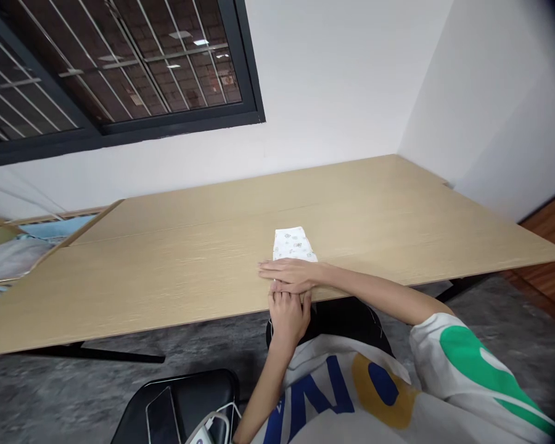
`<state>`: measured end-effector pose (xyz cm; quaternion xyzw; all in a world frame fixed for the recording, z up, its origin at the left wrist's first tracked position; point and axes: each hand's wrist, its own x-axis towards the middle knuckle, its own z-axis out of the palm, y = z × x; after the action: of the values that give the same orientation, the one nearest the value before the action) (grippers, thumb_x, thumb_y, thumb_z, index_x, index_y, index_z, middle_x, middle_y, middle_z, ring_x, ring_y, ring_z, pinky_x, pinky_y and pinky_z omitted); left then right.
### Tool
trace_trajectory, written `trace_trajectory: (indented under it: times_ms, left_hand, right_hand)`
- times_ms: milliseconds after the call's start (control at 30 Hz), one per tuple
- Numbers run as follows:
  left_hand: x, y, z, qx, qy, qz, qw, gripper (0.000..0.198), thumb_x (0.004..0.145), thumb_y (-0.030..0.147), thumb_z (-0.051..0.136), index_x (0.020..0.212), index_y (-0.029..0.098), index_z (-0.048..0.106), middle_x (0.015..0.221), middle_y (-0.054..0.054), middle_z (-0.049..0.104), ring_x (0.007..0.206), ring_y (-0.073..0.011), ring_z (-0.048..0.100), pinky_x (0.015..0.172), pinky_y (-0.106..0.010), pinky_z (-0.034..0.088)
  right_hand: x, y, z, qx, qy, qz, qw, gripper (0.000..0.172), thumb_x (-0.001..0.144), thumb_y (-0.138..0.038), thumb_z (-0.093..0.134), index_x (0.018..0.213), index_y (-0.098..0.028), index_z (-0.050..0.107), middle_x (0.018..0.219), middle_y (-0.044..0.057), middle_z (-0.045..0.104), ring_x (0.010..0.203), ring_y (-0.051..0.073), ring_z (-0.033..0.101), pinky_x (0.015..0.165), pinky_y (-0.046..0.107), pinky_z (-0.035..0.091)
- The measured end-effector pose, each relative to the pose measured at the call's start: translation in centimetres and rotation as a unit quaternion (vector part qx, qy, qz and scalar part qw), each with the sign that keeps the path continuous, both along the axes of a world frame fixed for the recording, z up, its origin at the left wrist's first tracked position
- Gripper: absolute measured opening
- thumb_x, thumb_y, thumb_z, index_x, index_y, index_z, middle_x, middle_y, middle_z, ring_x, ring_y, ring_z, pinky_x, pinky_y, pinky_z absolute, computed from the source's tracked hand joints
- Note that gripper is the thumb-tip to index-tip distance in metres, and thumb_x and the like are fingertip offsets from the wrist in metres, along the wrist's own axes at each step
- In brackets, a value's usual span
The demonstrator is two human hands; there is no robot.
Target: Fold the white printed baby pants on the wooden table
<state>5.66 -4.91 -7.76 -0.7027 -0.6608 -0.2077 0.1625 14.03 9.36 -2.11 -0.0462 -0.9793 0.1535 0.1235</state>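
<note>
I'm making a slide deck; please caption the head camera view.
Right hand lying across a patterned white cloth, left hand close by, at the near edge of a table.

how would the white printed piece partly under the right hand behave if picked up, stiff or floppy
The white printed piece would probably lift as something light, since it looks thin against the table. It may well flop if it is cloth, though cloth or paper is hard to tell here. Lying flat, it seems unlikely to roll or tip.
</note>
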Motion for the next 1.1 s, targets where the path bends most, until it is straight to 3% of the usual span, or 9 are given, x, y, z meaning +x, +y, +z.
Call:
trace_trajectory:
  times_ms: [200,333,533,733,867,967,1100]
  left_hand:
    - [0.1,-0.1,0.6,-0.024,-0.031,-0.002,0.999,0.042,0.103,0.042,0.051,0.120,0.008,0.071,0.125,-0.026,0.069,0.127,-0.0406,0.060,0.105,-0.056,0.047]
    - [0.1,-0.2,1.2,-0.034,-0.038,-0.011,0.999,0.048,0.105,0.042,0.048,0.138,0.011,0.063,0.148,-0.024,0.059,0.143,-0.0405,0.050,0.109,-0.055,0.045]
    - [0.0,-0.4,1.3,-0.055,-0.061,-0.009,0.997,0.054,0.105,0.042,0.046,0.151,0.017,0.053,0.162,-0.019,0.046,0.151,-0.0396,0.041,0.112,-0.056,0.043]
    - [0.2,-0.4,1.7,-0.066,-0.068,-0.012,0.995,0.054,0.105,0.042,0.047,0.151,0.016,0.054,0.163,-0.020,0.045,0.151,-0.0408,0.041,0.112,-0.057,0.044]
    - [-0.1,0.1,2.2,-0.069,-0.073,-0.015,0.995,0.048,0.105,0.038,0.049,0.146,0.016,0.058,0.158,-0.019,0.051,0.147,-0.0409,0.047,0.110,-0.057,0.044]
    - [-1.8,1.1,3.0,-0.072,-0.096,-0.033,0.992,0.037,0.106,0.028,0.047,0.138,0.019,0.063,0.147,-0.015,0.063,0.135,-0.0352,0.059,0.107,-0.054,0.044]
    - [-5.5,2.8,4.0,-0.090,-0.140,-0.101,0.981,0.026,0.102,0.022,0.055,0.124,0.024,0.069,0.127,-0.008,0.075,0.116,-0.0265,0.069,0.103,-0.047,0.045]
  right_hand:
    - [-0.4,1.9,-2.3,-0.037,-0.056,-0.035,0.997,0.063,0.112,-0.047,0.030,0.162,-0.008,0.039,0.170,0.015,0.028,0.161,0.026,0.019,0.132,0.046,0.016]
    - [0.0,4.4,-3.0,-0.039,-0.050,-0.075,0.995,0.064,0.111,-0.050,0.033,0.164,-0.015,0.037,0.172,0.012,0.024,0.162,0.025,0.019,0.131,0.048,0.015]
    - [0.4,8.8,-3.3,0.000,-0.057,-0.146,0.988,0.072,0.108,-0.059,0.034,0.166,-0.018,0.032,0.173,0.009,0.022,0.162,0.026,0.016,0.132,0.048,0.010]
    - [0.5,11.4,-3.0,0.036,-0.045,-0.153,0.987,0.073,0.107,-0.061,0.029,0.167,-0.019,0.030,0.173,0.008,0.023,0.162,0.025,0.017,0.132,0.050,0.011]
    - [0.6,11.3,-2.7,0.060,-0.026,-0.174,0.983,0.072,0.107,-0.058,0.031,0.166,-0.017,0.031,0.173,0.010,0.025,0.162,0.026,0.017,0.132,0.048,0.014]
    - [1.1,9.7,-1.8,0.097,0.013,-0.205,0.974,0.066,0.107,-0.047,0.036,0.162,-0.011,0.037,0.172,0.016,0.027,0.161,0.031,0.020,0.129,0.051,0.019]
    - [3.2,5.8,0.3,0.105,0.035,-0.243,0.964,0.047,0.107,-0.039,0.041,0.138,-0.012,0.063,0.149,0.022,0.055,0.137,0.035,0.049,0.114,0.054,0.035]
